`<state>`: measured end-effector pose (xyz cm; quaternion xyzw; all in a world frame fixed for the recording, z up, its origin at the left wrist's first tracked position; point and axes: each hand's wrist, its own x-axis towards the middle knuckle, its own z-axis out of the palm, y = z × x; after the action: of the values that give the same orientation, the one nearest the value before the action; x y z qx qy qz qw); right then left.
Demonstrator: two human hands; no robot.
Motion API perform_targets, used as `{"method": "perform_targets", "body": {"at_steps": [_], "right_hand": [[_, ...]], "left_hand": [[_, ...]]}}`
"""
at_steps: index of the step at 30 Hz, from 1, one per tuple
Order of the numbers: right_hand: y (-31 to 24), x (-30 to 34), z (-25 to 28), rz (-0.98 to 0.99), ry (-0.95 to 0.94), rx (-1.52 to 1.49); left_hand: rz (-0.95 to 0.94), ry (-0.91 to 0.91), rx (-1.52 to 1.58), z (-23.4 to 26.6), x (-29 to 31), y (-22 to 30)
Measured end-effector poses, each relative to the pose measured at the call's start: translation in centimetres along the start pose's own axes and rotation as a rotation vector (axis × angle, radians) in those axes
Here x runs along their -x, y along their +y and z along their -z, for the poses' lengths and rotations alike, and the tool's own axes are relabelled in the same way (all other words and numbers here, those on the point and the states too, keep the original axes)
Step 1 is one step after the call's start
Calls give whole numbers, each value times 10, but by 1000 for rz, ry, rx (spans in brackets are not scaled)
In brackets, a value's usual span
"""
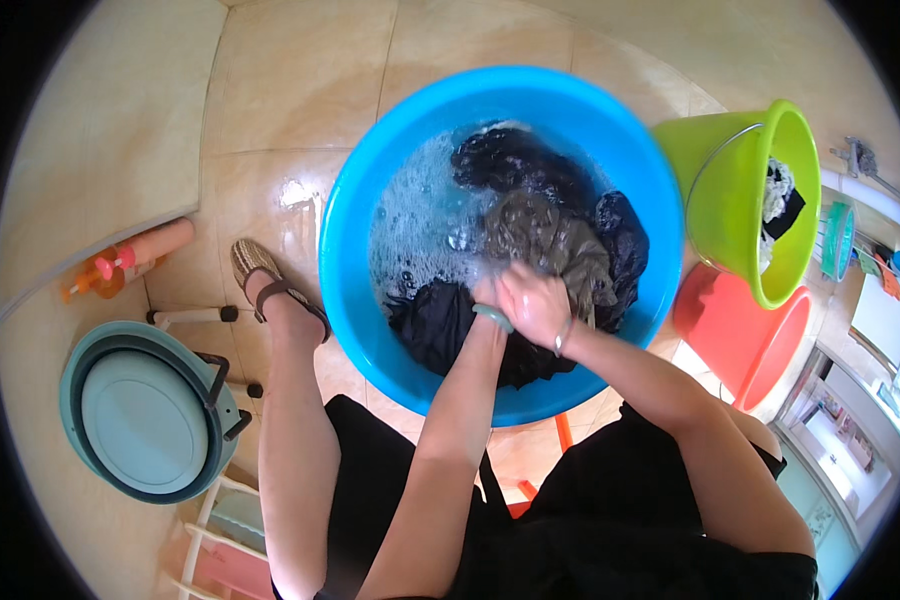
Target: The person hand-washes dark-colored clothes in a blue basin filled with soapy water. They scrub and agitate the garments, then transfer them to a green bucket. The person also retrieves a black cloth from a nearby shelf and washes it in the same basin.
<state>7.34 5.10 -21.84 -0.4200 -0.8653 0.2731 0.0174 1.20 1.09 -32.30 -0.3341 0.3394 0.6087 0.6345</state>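
Note:
A large blue basin [505, 405] holds sudsy water [425, 215] and several wet dark garments. My left hand [487, 292], with a green bangle at its wrist, is low in the basin beside the right one; motion blur and the other hand hide its fingers. Curled closed on the edge of a grey-brown garment [545, 235] is my right hand [533, 302], which wears a silver bracelet. The two hands touch. Black cloth [435, 325] lies under and left of them, and more dark clothing [520, 165] floats toward the far side.
A lime-green bucket [715, 190] with black and white cloth inside tilts in view at the right, beside a coral-red bucket [735, 330]. At the left are nested basins [145, 420] and pump bottles [135, 255]. My sandalled foot [270, 290] rests on wet tile left of the basin.

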Motion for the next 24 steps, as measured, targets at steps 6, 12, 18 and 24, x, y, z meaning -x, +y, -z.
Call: {"method": "perform_targets", "body": {"at_steps": [6, 12, 18, 24], "right_hand": [[54, -123, -42, -90, -198, 195], [40, -76, -25, 0, 24, 74], [-7, 19, 20, 9, -62, -125], [46, -89, -41, -92, -98, 174]], "left_hand": [[-111, 286, -110, -37, -1, 5], [-100, 322, -151, -29, -8, 0], [56, -388, 111, 5, -5, -5], [-48, 302, -49, -6, -11, -5]]}}
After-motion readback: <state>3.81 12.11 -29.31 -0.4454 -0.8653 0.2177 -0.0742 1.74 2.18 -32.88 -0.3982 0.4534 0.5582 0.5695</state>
